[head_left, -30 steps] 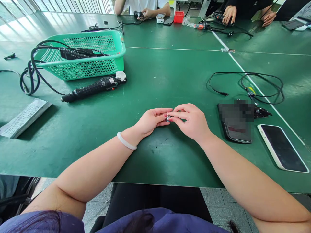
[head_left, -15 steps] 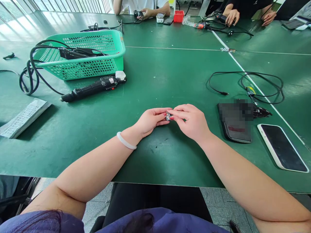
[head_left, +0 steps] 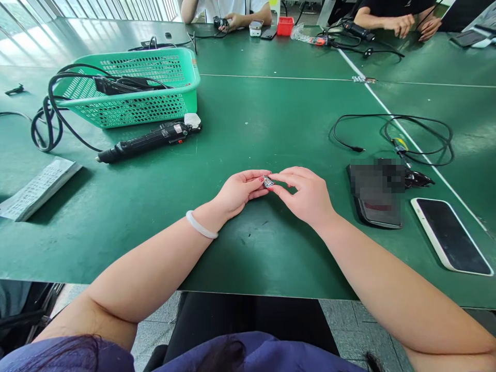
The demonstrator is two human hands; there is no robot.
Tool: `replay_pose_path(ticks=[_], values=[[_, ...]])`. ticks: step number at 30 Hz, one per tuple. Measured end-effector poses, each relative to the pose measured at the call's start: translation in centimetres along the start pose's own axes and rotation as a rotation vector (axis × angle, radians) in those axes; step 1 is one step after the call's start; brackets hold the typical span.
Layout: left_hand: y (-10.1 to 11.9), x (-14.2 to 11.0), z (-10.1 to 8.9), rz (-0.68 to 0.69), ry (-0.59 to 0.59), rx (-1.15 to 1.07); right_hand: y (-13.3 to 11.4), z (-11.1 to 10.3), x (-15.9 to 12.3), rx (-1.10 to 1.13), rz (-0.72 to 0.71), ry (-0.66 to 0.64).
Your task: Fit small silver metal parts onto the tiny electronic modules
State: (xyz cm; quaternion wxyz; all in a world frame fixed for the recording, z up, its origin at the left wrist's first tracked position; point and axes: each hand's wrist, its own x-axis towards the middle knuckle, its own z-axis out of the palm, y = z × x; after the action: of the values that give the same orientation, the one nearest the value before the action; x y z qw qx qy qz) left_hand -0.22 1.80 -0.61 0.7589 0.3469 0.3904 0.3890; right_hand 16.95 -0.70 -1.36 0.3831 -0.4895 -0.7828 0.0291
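Green tabletop [head_left: 248, 129] before me, mesh basket [head_left: 134, 109] at far left, black power tool [head_left: 145, 142] lying just on its near side, white-edged phone [head_left: 451, 235] near right. My left hand [head_left: 237, 194] and right hand [head_left: 307, 196] come together mid-tabletop; left fingers grip a small metallic piece [head_left: 267, 182], right fingers pinch its right edge, so it sits between both hands.

Metallic piece [head_left: 268, 182] — new angle; co-worker's hand [head_left: 403, 26] — rightward
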Motion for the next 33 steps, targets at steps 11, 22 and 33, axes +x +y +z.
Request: replay_pose_path(ticks=[11, 22, 33], values=[[-0.13, 0.16, -0.12, 0.009, 0.011, -0.010, -0.04, -0.10, -0.01, -0.052, -0.042, -0.013], [-0.02, 0.02, -0.09, 0.019, 0.008, 0.003, -0.07, -0.20, 0.07, -0.081, -0.055, -0.058], [0.08, 0.05, 0.13, 0.037, 0.064, 0.077, -0.18, -0.20, -0.01, -0.080, -0.059, -0.080]])
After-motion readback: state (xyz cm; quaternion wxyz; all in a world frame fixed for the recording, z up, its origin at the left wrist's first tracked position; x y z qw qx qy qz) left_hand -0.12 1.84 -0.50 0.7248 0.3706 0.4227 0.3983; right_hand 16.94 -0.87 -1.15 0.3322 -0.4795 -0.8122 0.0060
